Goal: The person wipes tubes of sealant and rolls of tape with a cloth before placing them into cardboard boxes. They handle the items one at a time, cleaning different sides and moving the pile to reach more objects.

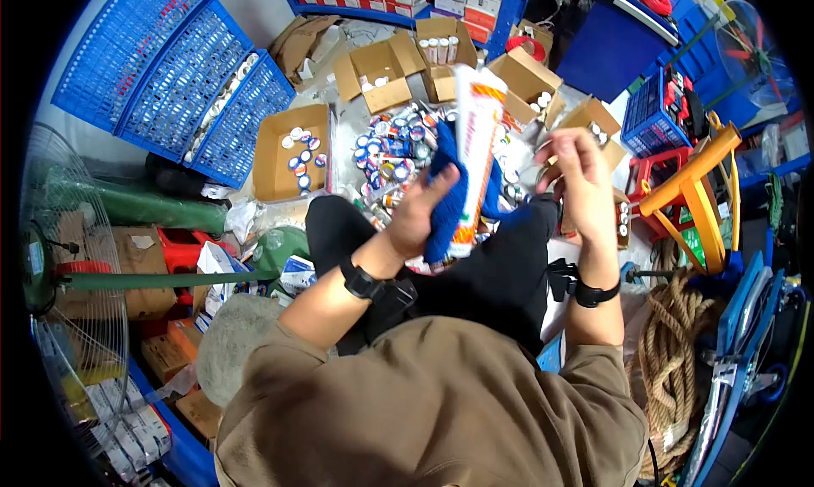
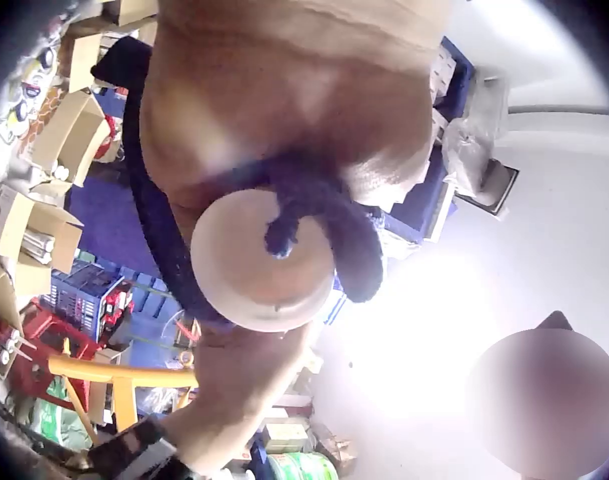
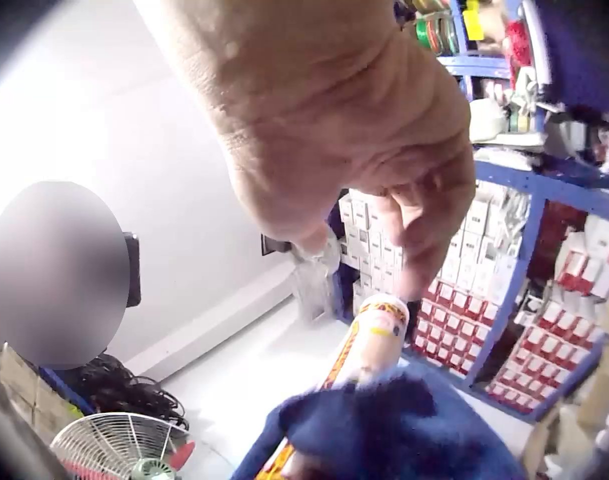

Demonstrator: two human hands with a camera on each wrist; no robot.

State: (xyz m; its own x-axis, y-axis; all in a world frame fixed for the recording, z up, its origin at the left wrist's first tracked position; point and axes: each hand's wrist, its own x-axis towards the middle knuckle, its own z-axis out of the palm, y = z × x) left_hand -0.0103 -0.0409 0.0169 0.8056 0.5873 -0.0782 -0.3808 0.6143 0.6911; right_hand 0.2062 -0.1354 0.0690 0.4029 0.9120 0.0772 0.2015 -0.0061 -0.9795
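Note:
In the head view, my left hand (image 1: 413, 216) grips a white and orange tube (image 1: 479, 131) through a blue cloth (image 1: 445, 211), above the lap. The tube stands nearly upright, tilted slightly. My right hand (image 1: 581, 178) is raised to the right of the tube, apart from it, fingers loosely bent and nothing visible in them. The left wrist view shows the tube's round pale end (image 2: 260, 285) with blue cloth (image 2: 355, 250) across it. In the right wrist view, the bent fingers of my right hand (image 3: 355, 130) appear near the tube's end (image 3: 385, 320); cloth (image 3: 395, 430) covers its lower part.
Many small tubes and round-ended containers (image 1: 394, 148) lie piled beyond the knees. Cardboard boxes (image 1: 273, 156) surround the pile, several with white items inside. Blue crates (image 1: 161, 72) stand at left, a yellow-orange frame (image 1: 695, 190) and coiled rope (image 1: 674, 351) at right.

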